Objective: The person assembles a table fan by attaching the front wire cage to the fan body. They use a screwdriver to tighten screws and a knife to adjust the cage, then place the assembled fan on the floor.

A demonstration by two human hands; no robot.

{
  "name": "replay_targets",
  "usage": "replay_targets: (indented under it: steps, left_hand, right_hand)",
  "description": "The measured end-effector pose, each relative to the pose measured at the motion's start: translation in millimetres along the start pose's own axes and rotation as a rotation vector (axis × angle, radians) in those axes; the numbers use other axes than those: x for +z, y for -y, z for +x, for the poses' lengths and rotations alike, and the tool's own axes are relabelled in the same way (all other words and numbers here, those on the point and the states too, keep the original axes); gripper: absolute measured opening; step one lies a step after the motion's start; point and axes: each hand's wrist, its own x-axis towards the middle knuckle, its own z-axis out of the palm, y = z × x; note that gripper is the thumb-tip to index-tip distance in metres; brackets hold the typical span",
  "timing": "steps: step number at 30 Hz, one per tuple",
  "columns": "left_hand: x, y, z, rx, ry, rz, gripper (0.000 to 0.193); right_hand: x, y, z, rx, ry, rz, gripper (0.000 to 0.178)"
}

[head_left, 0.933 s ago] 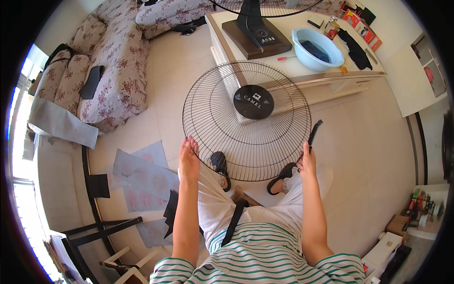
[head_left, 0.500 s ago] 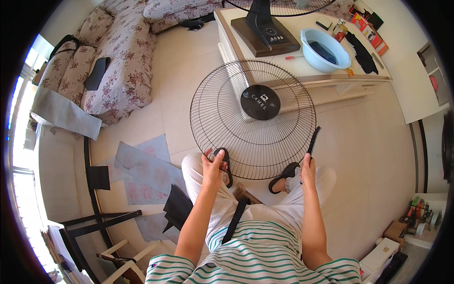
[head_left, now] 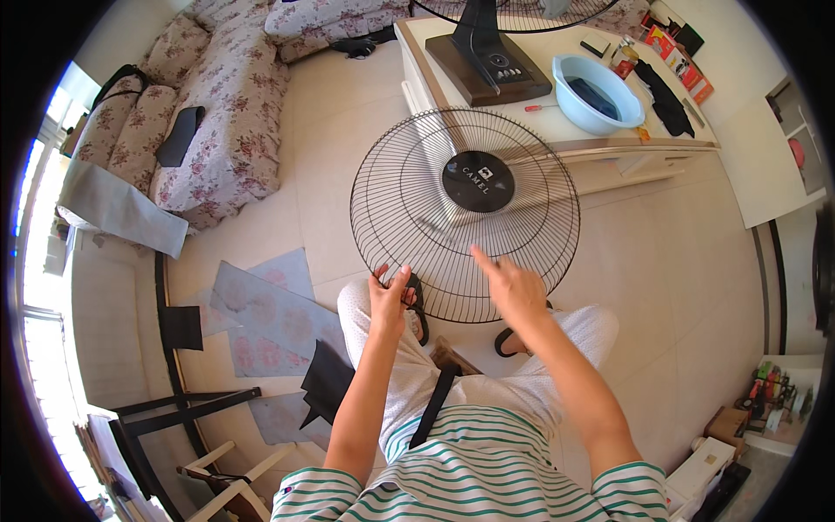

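A round black wire fan guard [head_left: 479,181] with a dark centre disc tilts in front of me, above the floor and between my knees. My left hand [head_left: 389,296] grips its near left rim, thumb on top and fingers curled beneath. Over the guard's near right part is my right hand [head_left: 518,294], index finger stretched along toward the middle wires. It is closed on the slim black brush seen in the earlier frame; now the brush is mostly hidden by the hand and smeared by motion.
A low cream table [head_left: 557,130] ahead bears a dark fan stand [head_left: 487,74], a light blue basin [head_left: 600,96] and a small red screwdriver [head_left: 535,108]. Floral sofas [head_left: 230,122] stand at left. Grey sheets [head_left: 270,304] lie on the floor beside my left leg, near a black frame [head_left: 187,404].
My right hand has swung left from the guard's right edge to over its wires, carrying the brush. The guard has tilted slightly, while my left hand keeps its hold.
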Motion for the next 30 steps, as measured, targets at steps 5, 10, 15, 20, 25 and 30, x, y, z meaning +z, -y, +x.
replay_targets:
  steps: [5, 10, 15, 20, 25, 30]
  left_hand:
    - [-0.5, -2.1, -0.8, 0.008, -0.004, 0.002, 0.061]
    - [-0.6, -1.3, 6.4, 0.011, 0.017, 0.005, 0.063]
    - [5.0, -4.4, 9.0, 0.048, 0.025, -0.003, 0.065]
    - [6.1, -5.7, 4.9, 0.02, -0.01, 0.02, 0.065]
    - [-0.8, 1.7, 10.0, 0.007, 0.017, 0.023, 0.064]
    - [2.9, -1.9, 6.4, 0.034, -0.008, 0.017, 0.062]
  right_hand:
    - [-14.5, -12.6, 17.2, 0.076, -0.145, -0.115, 0.056]
    - [9.1, -16.5, 5.8, -0.107, -0.045, -0.056, 0.059]
    - [5.1, -19.9, 18.5, 0.002, -0.12, -0.095, 0.057]
    - [-4.7, -21.1, 21.0, 0.136, -0.144, -0.072, 0.06]
    - [12.5, -22.1, 7.8, -0.088, -0.096, -0.047, 0.055]
    - [-0.1, -26.7, 16.5, 0.032, -0.212, -0.015, 0.055]
